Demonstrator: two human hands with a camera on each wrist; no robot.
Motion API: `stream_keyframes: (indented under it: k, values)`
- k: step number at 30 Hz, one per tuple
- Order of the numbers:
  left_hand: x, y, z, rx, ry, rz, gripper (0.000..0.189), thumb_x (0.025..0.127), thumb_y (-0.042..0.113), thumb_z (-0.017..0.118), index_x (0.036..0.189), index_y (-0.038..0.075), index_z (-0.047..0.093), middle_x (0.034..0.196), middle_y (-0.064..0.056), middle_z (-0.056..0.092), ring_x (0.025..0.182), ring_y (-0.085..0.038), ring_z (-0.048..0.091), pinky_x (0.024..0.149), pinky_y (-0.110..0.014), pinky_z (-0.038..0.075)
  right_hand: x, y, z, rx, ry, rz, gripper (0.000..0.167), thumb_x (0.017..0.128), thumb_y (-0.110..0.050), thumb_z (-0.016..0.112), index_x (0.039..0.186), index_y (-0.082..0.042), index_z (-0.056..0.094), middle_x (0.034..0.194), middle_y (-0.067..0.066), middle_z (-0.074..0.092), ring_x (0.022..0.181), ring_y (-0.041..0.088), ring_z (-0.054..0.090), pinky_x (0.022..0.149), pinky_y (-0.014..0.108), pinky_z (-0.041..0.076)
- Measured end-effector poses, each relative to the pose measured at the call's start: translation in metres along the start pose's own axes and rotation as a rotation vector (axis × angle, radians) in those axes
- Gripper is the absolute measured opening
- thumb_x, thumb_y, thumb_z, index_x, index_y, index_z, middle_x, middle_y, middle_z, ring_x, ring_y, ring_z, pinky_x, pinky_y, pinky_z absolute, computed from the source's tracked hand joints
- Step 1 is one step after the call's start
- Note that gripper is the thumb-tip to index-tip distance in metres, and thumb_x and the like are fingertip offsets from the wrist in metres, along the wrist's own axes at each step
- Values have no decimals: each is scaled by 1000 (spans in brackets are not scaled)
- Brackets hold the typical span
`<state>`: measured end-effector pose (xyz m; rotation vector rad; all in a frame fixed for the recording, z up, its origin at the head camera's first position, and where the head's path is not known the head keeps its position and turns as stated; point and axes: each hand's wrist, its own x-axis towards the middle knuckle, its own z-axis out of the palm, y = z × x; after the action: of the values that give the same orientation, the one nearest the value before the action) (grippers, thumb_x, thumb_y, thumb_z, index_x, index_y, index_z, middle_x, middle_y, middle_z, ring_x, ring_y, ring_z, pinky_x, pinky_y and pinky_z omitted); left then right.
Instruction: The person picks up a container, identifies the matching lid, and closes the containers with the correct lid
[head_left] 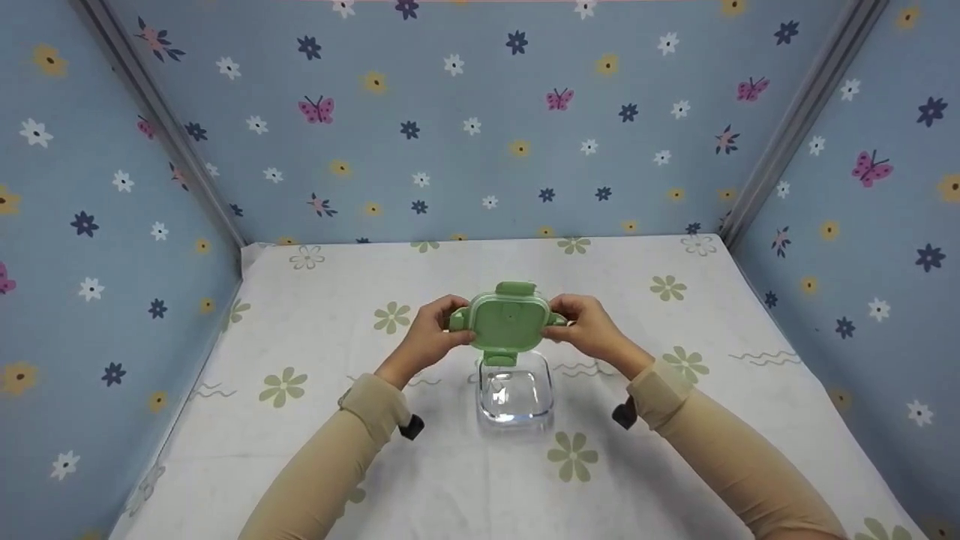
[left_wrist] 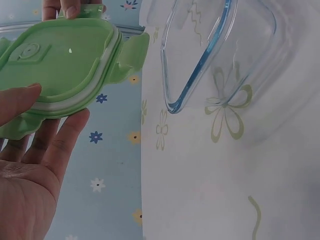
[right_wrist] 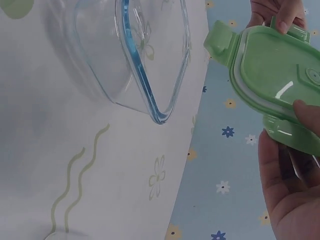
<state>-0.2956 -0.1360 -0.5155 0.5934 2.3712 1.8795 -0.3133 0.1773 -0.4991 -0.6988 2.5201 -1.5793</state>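
"What's nearest?"

"Two beige sleeves (head_left: 322,469), then a glass food container (head_left: 517,417), standing uncovered at about four o'clock from the left hand (head_left: 433,331) and eight from the right hand (head_left: 589,328). It's clear, square with rounded corners."

"And the hands?"

"Both pinch one green snap-lock lid (head_left: 510,324), left at nine o'clock, right at three. Each thumb lies over the top, fingers curled beneath. In the wrist views the lid is apart from the container."

"Its make?"

"Glossy, plastic-looking, rounded square, four flaps, a pale band round the edge."

"Beyond?"

"The tabletop (head_left: 427,487) wears white cloth with green flowers; at twelve o'clock stands a blue floral wall (head_left: 465,97)."
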Motion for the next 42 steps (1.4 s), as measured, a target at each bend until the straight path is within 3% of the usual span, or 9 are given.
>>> stream_keyframes:
  k: [8,15,21,27,34,42]
  values:
    - [0,-9,4,25,-1,-15,29,92,-2,76,120,2,71,116,-10,74,100,-17,68,90,-28,60,-5,9,1,-26,-31,-51,15,92,1,82,105,5,74,95,20,74,78,12,64,67,17,56]
    - [-2,-14,6,34,-12,-24,24,95,2,78,118,1,72,116,-11,74,104,-18,67,97,-37,59,-10,12,3,-97,-7,-123,13,93,-4,85,101,0,75,94,16,76,81,10,62,68,18,51]
    - [-7,-15,4,67,-65,-68,36,95,13,83,129,5,72,123,-10,75,115,-22,69,107,-48,57,-14,16,1,-126,31,-129,11,93,-3,84,101,-3,75,94,10,75,84,10,61,73,20,51]
    - [-9,-18,-1,68,-97,-111,46,98,22,81,140,7,69,136,-10,72,127,-31,68,112,-51,55,-19,18,0,-143,42,-155,10,95,-3,81,103,-4,75,98,10,77,89,13,66,79,24,56]
    - [-12,-19,-4,87,-160,-111,55,105,30,73,149,1,61,144,-19,67,123,-31,70,106,-44,61,-23,19,1,-183,63,-268,10,94,0,82,99,-5,75,97,15,77,87,18,73,78,25,60]
    - [-12,-20,-3,45,-192,-188,53,109,34,66,148,-2,60,141,-28,67,121,-35,72,98,-38,65,-27,24,3,-183,82,-263,13,92,5,81,97,-5,74,96,11,76,86,16,71,79,28,60]
